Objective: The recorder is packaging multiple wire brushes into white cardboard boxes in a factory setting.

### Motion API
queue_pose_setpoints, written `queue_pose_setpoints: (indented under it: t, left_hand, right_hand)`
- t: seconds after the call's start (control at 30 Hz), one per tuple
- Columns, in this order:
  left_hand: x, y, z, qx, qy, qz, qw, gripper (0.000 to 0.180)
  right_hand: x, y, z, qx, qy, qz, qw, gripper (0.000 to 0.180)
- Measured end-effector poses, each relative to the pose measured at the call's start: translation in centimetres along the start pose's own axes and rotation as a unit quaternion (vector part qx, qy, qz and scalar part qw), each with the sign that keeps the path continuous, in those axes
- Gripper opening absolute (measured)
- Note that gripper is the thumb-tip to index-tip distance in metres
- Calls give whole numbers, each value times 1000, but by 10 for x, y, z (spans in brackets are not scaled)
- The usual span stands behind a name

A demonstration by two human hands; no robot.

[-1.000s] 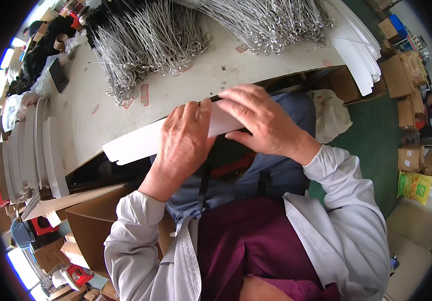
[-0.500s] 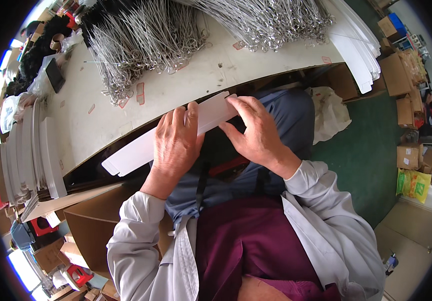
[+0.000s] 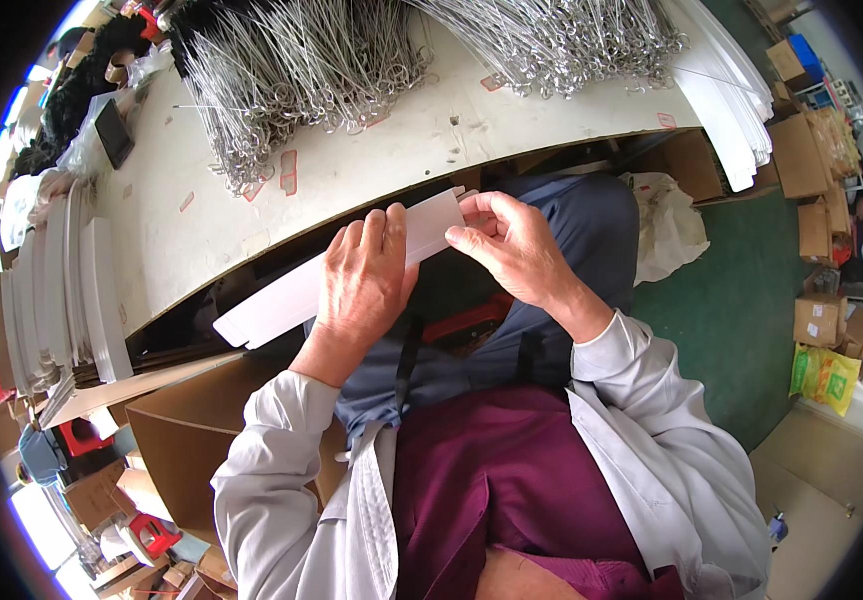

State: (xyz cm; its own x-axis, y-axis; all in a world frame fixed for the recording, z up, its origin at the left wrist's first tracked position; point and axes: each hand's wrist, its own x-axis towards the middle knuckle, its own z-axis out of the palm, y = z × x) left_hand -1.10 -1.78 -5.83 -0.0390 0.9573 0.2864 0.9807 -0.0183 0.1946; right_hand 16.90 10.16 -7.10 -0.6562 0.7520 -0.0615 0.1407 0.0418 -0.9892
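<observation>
A long, narrow white carton (image 3: 281,297) lies slantwise over my lap, just off the table's near edge. Its left end is nearer to me and its right end farther away. My left hand (image 3: 363,275) grips the middle of the carton, fingers over the top face and the thumb at its near side. At the carton's right end, my right hand (image 3: 521,250) has its fingers curled behind the end flaps and its thumb near the end edge. The fingertips there are partly hidden by the carton and hand.
Bundles of metal wire stems with looped ends (image 3: 351,80) lie along the table (image 3: 391,160). Flat white cartons (image 3: 721,110) are stacked at the far right, and more white cartons (image 3: 101,300) stand at left. An open cardboard box (image 3: 186,440) sits at my lower left.
My right thumb has moved up to the carton's end, and the right fingers have curled in around its flaps. The carton and both hands shifted slightly right in the picture.
</observation>
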Motion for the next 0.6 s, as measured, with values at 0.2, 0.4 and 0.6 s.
queue_pose_setpoints:
  t: [0.2, 0.4, 0.6]
  left_hand:
    - [-2, -6, 1, 2, 5, 7, 1000, 72]
    - [-3, -7, -2, -8, -9, 4, 1000, 68]
    - [-7, -8, 2, -31, -11, 11, 999, 64]
  right_hand:
    - [9, -15, -15, 73, -67, 122, 988, 36]
    - [17, -13, -25, 128, -126, 186, 966, 37]
    - [18, -12, -31, 218, -179, 258, 924, 37]
